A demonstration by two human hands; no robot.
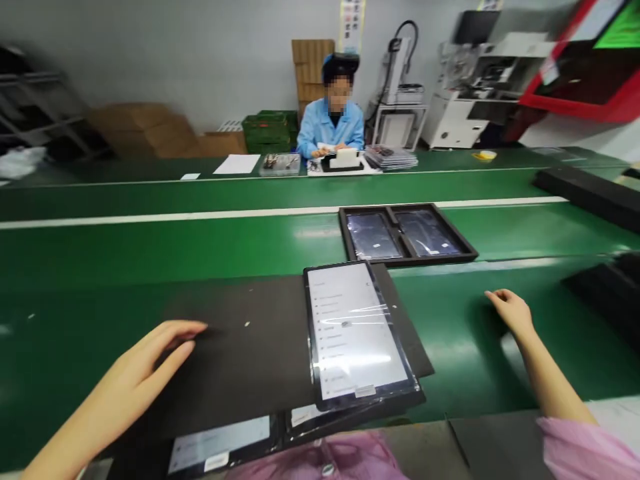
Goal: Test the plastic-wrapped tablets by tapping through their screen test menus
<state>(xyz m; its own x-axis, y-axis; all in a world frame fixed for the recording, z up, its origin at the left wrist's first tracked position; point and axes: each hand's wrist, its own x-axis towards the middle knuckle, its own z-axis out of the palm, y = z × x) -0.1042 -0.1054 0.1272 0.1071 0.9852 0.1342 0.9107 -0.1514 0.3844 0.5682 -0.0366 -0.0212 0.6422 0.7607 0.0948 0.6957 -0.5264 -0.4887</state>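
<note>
From my remote seat I see the green work surface [240,247] stretching beneath and far beyond the lit tablet [353,340], my landmark. A dark sheet [260,347] extends to the tablet's left, and the tablet lies flat over its right end, showing a list on a white screen. A black two-compartment tray [410,260] sits just behind the tablet, a film-covered panel in each compartment. My left hand [150,360] is left of the tablet, above the sheet, released, thumb and fingers parted. My right hand [511,312], well right of it, is also free, fingers loosely bent. A small label [365,391] marks the tablet's near edge.
</note>
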